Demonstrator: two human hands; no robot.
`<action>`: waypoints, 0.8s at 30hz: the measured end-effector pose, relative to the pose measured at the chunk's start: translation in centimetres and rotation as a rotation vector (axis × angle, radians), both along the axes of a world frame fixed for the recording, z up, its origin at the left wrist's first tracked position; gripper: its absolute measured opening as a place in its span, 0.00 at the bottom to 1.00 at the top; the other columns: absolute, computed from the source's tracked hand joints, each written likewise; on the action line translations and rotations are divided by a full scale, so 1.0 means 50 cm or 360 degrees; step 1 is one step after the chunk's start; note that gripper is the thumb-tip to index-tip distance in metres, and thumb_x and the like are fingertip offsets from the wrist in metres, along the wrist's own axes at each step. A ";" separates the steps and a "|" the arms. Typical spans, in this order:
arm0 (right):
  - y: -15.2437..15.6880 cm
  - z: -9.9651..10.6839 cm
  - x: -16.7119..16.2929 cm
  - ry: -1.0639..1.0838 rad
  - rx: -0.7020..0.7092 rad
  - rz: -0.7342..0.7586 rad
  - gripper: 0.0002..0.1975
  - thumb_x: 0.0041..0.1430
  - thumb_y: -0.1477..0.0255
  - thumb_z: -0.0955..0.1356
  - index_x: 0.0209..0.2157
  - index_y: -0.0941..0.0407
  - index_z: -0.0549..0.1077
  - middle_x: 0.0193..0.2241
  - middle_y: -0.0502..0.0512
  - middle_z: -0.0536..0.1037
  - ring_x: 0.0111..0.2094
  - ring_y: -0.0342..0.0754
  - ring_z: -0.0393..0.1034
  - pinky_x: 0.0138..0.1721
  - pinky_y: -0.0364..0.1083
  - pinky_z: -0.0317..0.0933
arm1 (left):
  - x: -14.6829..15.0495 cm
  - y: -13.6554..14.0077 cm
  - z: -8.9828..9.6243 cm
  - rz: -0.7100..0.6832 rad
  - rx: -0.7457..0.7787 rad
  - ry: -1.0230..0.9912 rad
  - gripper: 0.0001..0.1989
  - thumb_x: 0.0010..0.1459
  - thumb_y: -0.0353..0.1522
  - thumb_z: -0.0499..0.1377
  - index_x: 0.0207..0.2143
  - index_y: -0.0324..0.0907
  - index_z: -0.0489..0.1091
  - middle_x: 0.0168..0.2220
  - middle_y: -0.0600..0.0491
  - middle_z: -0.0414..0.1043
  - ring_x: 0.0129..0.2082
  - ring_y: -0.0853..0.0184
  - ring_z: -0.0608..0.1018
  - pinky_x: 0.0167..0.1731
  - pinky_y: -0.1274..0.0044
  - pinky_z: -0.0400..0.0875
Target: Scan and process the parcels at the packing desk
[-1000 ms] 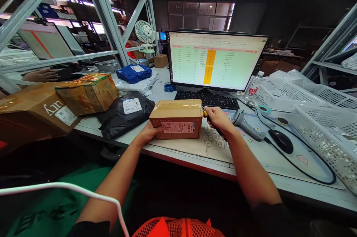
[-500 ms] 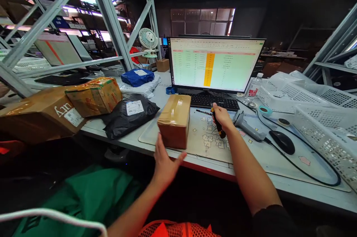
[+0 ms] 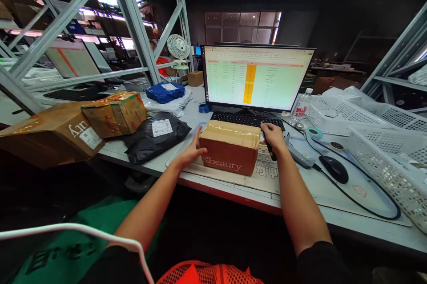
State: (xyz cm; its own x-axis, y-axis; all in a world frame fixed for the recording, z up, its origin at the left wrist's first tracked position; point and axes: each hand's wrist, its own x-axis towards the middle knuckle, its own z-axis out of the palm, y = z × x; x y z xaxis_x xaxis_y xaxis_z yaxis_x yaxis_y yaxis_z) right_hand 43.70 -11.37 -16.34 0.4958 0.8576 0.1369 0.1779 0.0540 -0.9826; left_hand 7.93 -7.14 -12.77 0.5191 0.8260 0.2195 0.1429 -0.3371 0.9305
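Observation:
A brown cardboard box with "beauty" printed on its front lies on the desk mat, its top seam covered with clear tape. My left hand is at the box's left end, fingers spread and thumb toward the front face; whether it presses on the box is hard to see. At the right end of the box, my right hand is closed around a black and yellow utility knife. The knife's tip points up toward the keyboard, and most of its handle is covered by my fingers.
A monitor stands behind the keyboard. To the right are a barcode scanner, a corded mouse and white plastic baskets. On the left lie a black parcel, a blue parcel and taped cartons.
The box has turned so its long printed side faces me. My left hand has moved up and left to its left end. My right hand, still holding the knife, has shifted slightly right.

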 end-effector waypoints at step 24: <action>-0.057 0.074 -0.105 -0.0014 0.0015 0.0545 0.24 0.67 0.61 0.71 0.57 0.62 0.80 0.17 0.44 0.68 0.16 0.40 0.59 0.17 0.40 0.55 | -0.070 -0.012 -0.031 0.0209 -0.0202 0.0051 0.59 0.34 0.59 0.77 0.65 0.39 0.73 0.64 0.37 0.75 0.67 0.33 0.72 0.67 0.49 0.68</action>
State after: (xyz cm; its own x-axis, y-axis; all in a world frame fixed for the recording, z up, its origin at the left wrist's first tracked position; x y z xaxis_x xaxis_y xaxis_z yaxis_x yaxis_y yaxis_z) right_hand 38.46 -14.22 -12.62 0.1782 0.9727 0.1488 0.1564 0.1213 -0.9802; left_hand 4.41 -7.74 -14.30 0.4103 0.9071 0.0944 0.2082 -0.1939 0.9587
